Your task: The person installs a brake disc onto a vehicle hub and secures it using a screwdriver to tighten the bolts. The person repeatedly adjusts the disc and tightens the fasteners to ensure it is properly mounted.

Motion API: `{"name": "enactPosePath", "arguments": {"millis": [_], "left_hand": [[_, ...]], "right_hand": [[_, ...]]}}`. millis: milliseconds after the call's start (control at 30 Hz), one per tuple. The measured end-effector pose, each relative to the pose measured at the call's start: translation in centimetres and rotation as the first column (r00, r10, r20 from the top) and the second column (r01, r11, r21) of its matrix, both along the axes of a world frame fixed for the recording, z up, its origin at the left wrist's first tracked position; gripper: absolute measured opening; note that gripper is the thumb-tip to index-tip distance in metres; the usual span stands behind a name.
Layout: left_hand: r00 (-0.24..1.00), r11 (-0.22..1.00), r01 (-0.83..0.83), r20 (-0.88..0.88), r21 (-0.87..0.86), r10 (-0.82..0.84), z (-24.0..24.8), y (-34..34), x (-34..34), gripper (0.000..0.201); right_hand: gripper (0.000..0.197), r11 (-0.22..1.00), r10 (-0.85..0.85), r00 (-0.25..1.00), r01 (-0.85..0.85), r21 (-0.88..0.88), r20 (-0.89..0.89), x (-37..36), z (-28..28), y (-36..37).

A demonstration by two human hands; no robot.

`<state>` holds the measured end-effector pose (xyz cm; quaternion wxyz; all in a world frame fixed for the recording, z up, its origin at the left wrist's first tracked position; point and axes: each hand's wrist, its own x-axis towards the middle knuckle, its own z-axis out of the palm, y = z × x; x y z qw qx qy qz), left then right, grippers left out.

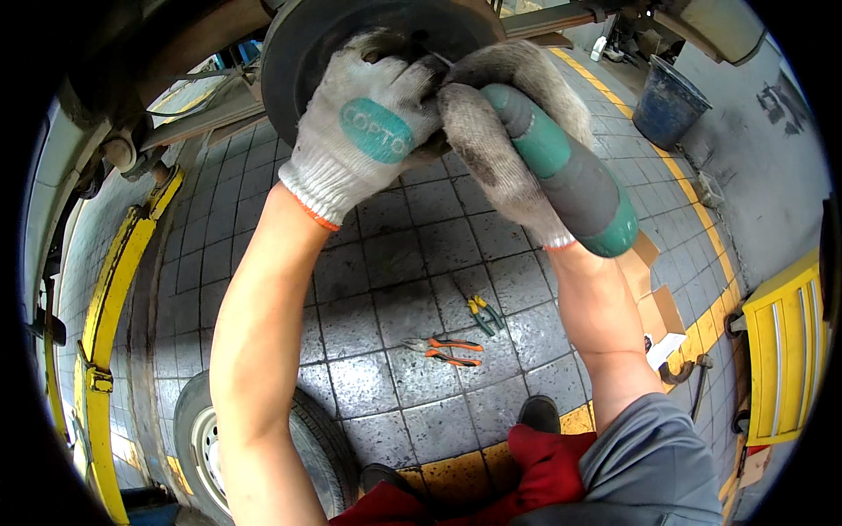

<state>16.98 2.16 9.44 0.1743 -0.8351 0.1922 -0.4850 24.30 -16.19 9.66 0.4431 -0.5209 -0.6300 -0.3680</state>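
Note:
A dark round brake drum (294, 79) hangs under the raised vehicle at the top of the head view. My left hand (368, 123), in a knitted white glove with a teal patch, lies against its face. Its fingers are curled and smudged dark; what they grip, if anything, is hidden. Close beside it, my right hand (500, 131), in a dirtier white glove, wraps round a screwdriver (574, 184) with a thick green and grey handle. A short piece of its thin metal shaft shows near the left fingers, while the tip is out of sight.
Orange-handled pliers (443, 349) and smaller yellow-and-green pliers (484, 314) lie on the tiled floor. A wheel (324, 438) rests at lower left, near a yellow lift arm (110, 298). To the right are an open cardboard box (662, 316), a dark bucket (668, 103) and a yellow cabinet (783, 351).

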Motion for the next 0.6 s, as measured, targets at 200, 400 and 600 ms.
{"name": "enactPosePath", "arguments": {"millis": [200,400,600], "left_hand": [[1.0,1.0,0.007,-0.027,-0.03,-0.008,0.0,-0.1,0.2,0.059],[0.99,0.975,0.038,-0.121,-0.217,-0.066,0.0,0.0,-0.1,0.068],[0.993,0.984,0.062,-0.085,-0.17,-0.077,-0.2,0.7,0.4,0.077]], "right_hand": [[0.016,1.0,-0.017,1.0,0.017,-0.005,-0.018,1.8,-0.2,1.3],[0.009,0.993,-0.095,0.992,0.087,0.084,0.089,1.7,0.7,3.2],[0.009,0.984,-0.177,0.982,0.178,0.012,-0.072,0.2,1.2,3.6]]}}
